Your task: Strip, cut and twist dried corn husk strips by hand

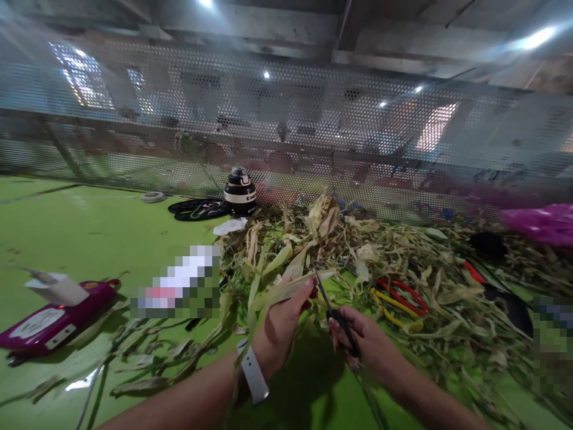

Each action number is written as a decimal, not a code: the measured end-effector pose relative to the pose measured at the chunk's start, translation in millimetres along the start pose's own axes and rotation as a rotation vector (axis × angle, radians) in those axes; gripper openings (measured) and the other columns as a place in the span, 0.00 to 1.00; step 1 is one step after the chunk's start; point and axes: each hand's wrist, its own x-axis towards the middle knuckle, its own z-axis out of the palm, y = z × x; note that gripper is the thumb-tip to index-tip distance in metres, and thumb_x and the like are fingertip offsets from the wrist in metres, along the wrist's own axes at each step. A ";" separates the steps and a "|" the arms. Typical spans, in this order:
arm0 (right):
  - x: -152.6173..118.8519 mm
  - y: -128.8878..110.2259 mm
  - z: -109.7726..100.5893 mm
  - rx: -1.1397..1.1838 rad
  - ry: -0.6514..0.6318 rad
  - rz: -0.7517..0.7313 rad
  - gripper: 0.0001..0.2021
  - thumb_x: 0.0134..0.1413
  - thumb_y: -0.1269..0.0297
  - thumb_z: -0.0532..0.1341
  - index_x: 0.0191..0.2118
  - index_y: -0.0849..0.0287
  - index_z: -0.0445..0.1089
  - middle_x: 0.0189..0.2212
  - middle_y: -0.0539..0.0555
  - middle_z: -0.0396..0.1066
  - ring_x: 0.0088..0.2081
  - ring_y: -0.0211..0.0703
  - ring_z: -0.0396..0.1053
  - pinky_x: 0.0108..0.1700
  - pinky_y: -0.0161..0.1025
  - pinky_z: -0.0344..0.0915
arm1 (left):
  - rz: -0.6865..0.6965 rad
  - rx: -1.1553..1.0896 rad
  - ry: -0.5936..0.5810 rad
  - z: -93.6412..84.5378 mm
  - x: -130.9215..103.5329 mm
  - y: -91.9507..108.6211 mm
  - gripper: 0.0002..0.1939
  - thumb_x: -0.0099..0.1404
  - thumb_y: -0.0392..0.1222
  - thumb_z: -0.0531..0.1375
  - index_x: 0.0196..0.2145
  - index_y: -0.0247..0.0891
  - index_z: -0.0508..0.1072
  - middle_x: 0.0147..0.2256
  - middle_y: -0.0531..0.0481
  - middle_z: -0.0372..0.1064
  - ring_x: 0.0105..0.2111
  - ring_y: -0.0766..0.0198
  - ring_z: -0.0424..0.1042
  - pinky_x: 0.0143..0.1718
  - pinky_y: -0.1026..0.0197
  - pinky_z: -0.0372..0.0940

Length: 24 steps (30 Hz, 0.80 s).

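Pale green corn husk leaves [282, 291] are pinched in the fingers of my left hand [281, 325], which wears a white wristband [254, 371]. Dark-handled scissors [323, 294] are gripped in my right hand [364, 341], blades pointing up and away from me. The blades come right beside the left fingertips, close to the husk end; whether they touch it I cannot tell. Behind both hands spreads a heap of dry and green husks [394, 248], with a bunched tan husk [324, 215] standing on top.
A purple power strip [96, 298] holds a white plug at left. A black jar [240, 194] and black coiled item [199, 209] stand near the perforated metal screen [286, 125]. Red-handled [409, 294] and yellow-handled [394, 313] tools lie among husks. A magenta plastic bag [544, 224] sits right.
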 end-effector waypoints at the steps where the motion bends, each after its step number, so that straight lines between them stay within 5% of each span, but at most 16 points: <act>1: -0.1 0.8 0.5 0.010 0.021 -0.007 0.23 0.44 0.42 0.60 0.27 0.58 0.56 0.19 0.42 0.56 0.16 0.27 0.50 0.17 0.29 0.47 | 0.006 0.008 -0.024 -0.5 0.4 -0.2 0.09 0.53 0.47 0.63 0.28 0.38 0.73 0.29 0.52 0.71 0.29 0.65 0.69 0.32 0.64 0.63; 8: -4.6 -4.8 0.1 0.020 0.124 0.013 0.22 0.39 0.46 0.65 0.24 0.59 0.57 0.16 0.41 0.55 0.15 0.26 0.46 0.17 0.29 0.43 | -0.046 0.019 -0.101 -0.9 0.5 7.7 0.11 0.55 0.49 0.62 0.27 0.38 0.72 0.26 0.52 0.69 0.24 0.66 0.67 0.26 0.65 0.62; 15: -9.5 -9.3 -12.0 0.097 0.264 0.004 0.23 0.39 0.43 0.64 0.25 0.59 0.58 0.15 0.43 0.60 0.13 0.25 0.48 0.15 0.27 0.45 | -0.087 -0.029 -0.117 -0.6 4.9 15.7 0.13 0.52 0.43 0.65 0.35 0.38 0.71 0.39 0.46 0.72 0.42 0.55 0.71 0.33 0.62 0.67; 21: -8.9 -4.9 -11.4 0.111 0.230 0.011 0.23 0.39 0.44 0.64 0.24 0.59 0.57 0.14 0.42 0.59 0.12 0.24 0.47 0.13 0.26 0.41 | 0.040 -0.110 -0.199 2.5 5.3 16.2 0.34 0.48 0.34 0.68 0.51 0.45 0.61 0.44 0.49 0.68 0.46 0.58 0.69 0.42 0.60 0.67; 24: -8.8 -2.3 -8.8 0.110 0.203 0.012 0.22 0.41 0.44 0.63 0.26 0.60 0.59 0.15 0.43 0.60 0.12 0.24 0.47 0.14 0.26 0.42 | 0.076 -0.039 -0.149 2.8 5.2 18.7 0.20 0.57 0.44 0.62 0.47 0.40 0.67 0.43 0.45 0.70 0.43 0.57 0.70 0.38 0.61 0.68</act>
